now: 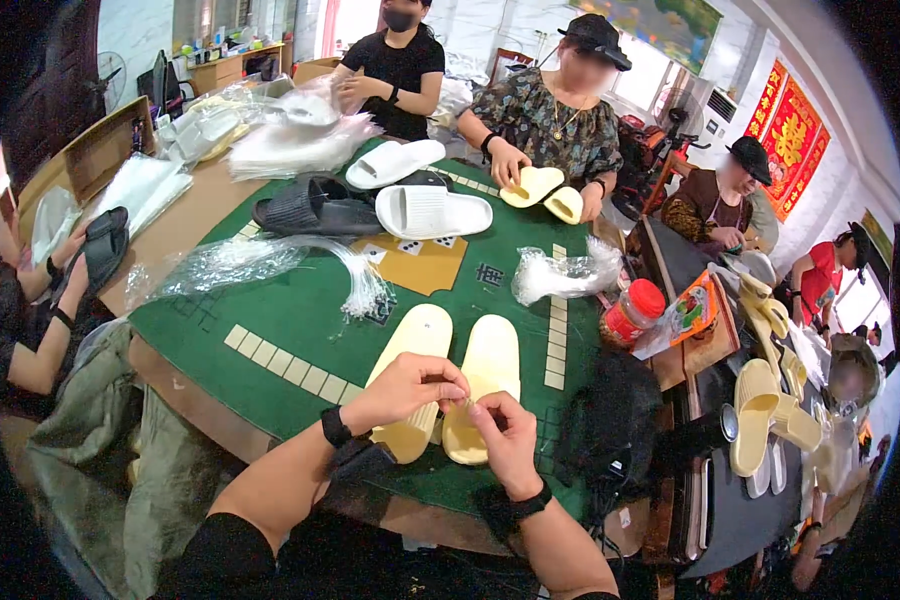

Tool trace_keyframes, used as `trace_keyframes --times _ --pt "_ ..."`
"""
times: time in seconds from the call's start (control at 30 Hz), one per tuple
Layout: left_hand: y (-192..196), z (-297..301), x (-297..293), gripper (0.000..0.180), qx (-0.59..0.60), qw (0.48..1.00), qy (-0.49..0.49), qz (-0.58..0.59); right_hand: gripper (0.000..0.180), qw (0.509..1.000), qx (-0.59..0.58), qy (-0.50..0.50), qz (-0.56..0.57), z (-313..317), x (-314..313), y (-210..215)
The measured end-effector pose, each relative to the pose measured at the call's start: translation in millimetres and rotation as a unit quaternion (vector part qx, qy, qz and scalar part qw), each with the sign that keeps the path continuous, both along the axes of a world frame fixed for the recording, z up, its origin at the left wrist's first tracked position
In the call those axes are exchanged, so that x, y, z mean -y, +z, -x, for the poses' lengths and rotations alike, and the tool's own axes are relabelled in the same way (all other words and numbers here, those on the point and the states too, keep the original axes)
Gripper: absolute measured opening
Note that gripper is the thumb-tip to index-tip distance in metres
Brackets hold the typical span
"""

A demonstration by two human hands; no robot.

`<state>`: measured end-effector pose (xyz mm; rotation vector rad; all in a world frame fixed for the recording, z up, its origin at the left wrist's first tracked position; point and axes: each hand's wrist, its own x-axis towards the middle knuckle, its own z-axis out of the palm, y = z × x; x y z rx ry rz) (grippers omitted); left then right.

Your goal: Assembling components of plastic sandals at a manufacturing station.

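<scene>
A pair of pale yellow slides lies side by side on the green table cover [300, 300] in front of me: the left slide [422, 333] and the right slide [491, 345]. Above their straps, my left hand [408, 388] and my right hand [508, 437] meet fingertip to fingertip. Each is closed in a pinch. Whatever sits between the fingers is too small to make out. Beyond the slides, a bundle of thin clear plastic strands [365, 285] lies on the cover, and a second clear bundle [568, 275] is to the right.
White slides [433, 211] and black slides [315, 207] lie mid-table. Clear bags [295, 140] cover the far left. A red-lidded jar [633, 312] stands at right, near more yellow slides [755, 410]. Across the table a person holds yellow slides [533, 187]; another at left holds a black slide [106, 245].
</scene>
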<state>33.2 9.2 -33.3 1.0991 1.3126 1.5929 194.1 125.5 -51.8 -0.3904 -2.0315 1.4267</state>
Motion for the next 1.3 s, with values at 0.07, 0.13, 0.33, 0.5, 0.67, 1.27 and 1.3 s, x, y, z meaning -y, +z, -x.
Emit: trace_keyframes --times 0.07,0.13,0.33,0.5,0.67,1.27,1.3 --pt "-0.2 0.0 0.1 0.01 -0.008 1.0 -0.007 0.005 0.014 1.0 0.0 0.004 0.0 0.3 -0.6 -2.0" --pt "-0.2 -0.1 -0.7 0.01 -0.038 0.999 -0.018 -0.001 0.013 1.0 0.008 -0.009 -0.014 -0.5 -0.7 -1.8" --pt "1.9 -1.2 -0.5 0.01 -0.039 0.999 -0.004 -0.015 0.011 1.0 -0.01 -0.008 0.009 -1.3 3.0 -0.4" --pt "0.6 0.1 0.7 0.011 -0.042 0.999 -0.015 -0.018 0.011 1.0 -0.003 -0.021 0.013 -1.5 3.0 -0.8" --pt "1.6 -1.3 -1.0 0.01 -0.065 0.998 -0.019 -0.013 0.01 1.0 -0.009 -0.01 0.01 -2.4 1.1 -2.1" --pt "2.7 -3.6 -1.4 0.011 -0.118 0.993 -0.005 -0.01 0.01 1.0 -0.003 -0.006 0.008 -1.4 2.6 1.4" --pt "2.5 -4.0 -1.4 0.011 -0.12 0.993 0.0 -0.013 0.01 1.0 -0.003 -0.007 0.01 -1.2 2.3 1.0"
